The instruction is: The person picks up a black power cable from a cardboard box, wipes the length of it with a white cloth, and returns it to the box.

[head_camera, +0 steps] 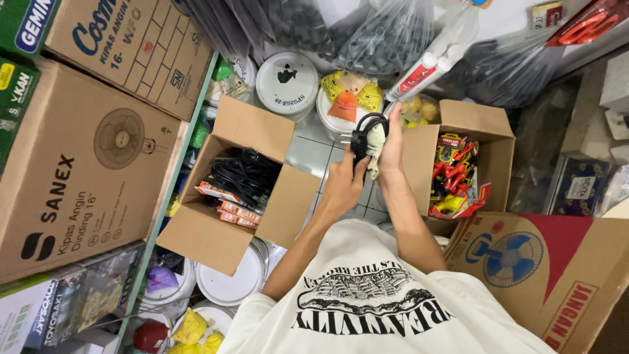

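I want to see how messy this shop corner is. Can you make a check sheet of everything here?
Surface: pale tiled floor, mostly covered.
Job's things: black plug with cable and a pale cloth, both held up between the two open boxes.
Clutter: left open box holds black cables and orange packets; right open box holds red and yellow packed tools; white round lids.
Grippers: left hand grips the plug from below; right hand holds the cloth against it.
Cables: coiled black cables in the left box.
Surroundings: fan cartons, plastic bags of dark parts.
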